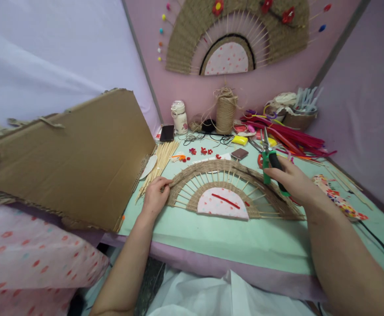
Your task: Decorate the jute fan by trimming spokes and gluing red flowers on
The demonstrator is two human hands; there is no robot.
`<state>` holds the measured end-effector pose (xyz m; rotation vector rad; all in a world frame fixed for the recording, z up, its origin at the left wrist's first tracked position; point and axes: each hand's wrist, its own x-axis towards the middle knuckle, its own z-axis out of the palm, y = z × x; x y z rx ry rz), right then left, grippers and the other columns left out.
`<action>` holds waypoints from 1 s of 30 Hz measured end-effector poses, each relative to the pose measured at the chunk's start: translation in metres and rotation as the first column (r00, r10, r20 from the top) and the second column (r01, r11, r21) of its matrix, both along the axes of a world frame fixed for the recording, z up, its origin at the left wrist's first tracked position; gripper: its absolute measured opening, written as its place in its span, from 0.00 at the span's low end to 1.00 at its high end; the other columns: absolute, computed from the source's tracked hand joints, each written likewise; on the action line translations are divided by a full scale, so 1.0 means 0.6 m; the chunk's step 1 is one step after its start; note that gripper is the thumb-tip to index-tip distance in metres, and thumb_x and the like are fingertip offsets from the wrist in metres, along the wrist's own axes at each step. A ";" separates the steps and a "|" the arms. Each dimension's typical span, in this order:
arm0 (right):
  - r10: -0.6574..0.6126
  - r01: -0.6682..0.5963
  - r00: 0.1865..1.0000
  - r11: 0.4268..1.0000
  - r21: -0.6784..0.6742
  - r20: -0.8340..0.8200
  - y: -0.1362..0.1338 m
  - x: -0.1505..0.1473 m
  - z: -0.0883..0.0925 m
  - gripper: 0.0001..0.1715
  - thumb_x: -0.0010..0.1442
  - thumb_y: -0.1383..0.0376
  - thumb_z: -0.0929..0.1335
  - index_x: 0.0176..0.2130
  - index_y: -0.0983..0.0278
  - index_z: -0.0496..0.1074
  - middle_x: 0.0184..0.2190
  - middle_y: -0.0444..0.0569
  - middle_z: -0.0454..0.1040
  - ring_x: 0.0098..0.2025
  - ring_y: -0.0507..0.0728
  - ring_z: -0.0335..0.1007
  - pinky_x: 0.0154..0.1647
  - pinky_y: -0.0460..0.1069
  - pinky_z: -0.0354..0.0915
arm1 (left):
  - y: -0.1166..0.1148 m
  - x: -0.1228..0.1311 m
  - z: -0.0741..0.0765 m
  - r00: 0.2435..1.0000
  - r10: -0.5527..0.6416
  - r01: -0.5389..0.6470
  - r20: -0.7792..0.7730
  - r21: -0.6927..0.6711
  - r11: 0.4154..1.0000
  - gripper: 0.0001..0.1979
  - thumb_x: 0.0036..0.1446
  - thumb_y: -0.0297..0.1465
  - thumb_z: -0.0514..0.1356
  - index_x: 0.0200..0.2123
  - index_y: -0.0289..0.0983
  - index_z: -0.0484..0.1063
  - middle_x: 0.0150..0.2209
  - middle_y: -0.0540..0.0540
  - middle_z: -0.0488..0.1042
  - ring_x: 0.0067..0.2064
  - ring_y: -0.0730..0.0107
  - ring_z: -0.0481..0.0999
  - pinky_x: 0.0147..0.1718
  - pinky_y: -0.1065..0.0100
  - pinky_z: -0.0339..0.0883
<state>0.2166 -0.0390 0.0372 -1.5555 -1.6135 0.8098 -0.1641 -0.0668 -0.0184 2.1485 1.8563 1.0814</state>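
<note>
A half-round woven fan (208, 166) of twine and thin sticks lies on the table, its centre a white panel (208, 202) with pink dots. On that panel rests a red strip (225, 201). With thumb and fingers closed, my left hand (157, 195) pinches the outer woven band at its left end. Over the fan's right side, my right hand (292, 180) is wrapped round green and black-handled pliers (266, 164), their metal jaws pointing up and spread apart. Small red flowers (204, 150) lie just behind the fan.
A cardboard sheet (70, 158) stands at the left beside a bundle of thin sticks (161, 164). Along the back are a phone (167, 133), a white bottle (179, 117), a twine spool (226, 112) and red pipe cleaners (291, 134). A finished-looking fan (185, 39) hangs behind.
</note>
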 end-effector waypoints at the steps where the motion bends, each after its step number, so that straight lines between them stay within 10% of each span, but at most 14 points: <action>1: 0.004 -0.004 1.000 1.000 -0.003 -0.004 0.000 0.001 -0.001 0.15 0.50 0.53 0.65 0.35 0.58 0.66 0.34 0.47 0.70 0.37 0.61 0.65 0.35 0.53 0.61 | 0.000 -0.001 0.000 1.000 0.007 -0.007 0.008 0.009 1.000 0.13 0.55 0.25 0.53 0.36 0.37 0.77 0.38 0.46 0.76 0.41 0.68 0.75 0.43 0.68 0.68; 21: 0.030 -0.030 1.000 1.000 -0.005 -0.002 0.005 0.007 -0.011 0.15 0.53 0.54 0.65 0.39 0.58 0.66 0.36 0.45 0.70 0.38 0.60 0.65 0.36 0.52 0.60 | -0.001 0.013 0.018 0.994 -0.064 0.064 -0.093 0.000 0.998 0.12 0.58 0.26 0.53 0.38 0.39 0.77 0.39 0.45 0.75 0.42 0.66 0.74 0.43 0.66 0.68; 30: 0.009 -0.009 1.000 1.000 0.013 -0.009 -0.002 0.001 0.001 0.14 0.51 0.54 0.65 0.36 0.58 0.66 0.34 0.46 0.70 0.37 0.60 0.66 0.36 0.53 0.61 | 0.134 0.078 0.070 0.850 -0.456 0.419 -0.263 -0.184 0.889 0.18 0.57 0.22 0.52 0.46 0.39 0.76 0.44 0.43 0.74 0.46 0.64 0.73 0.49 0.64 0.65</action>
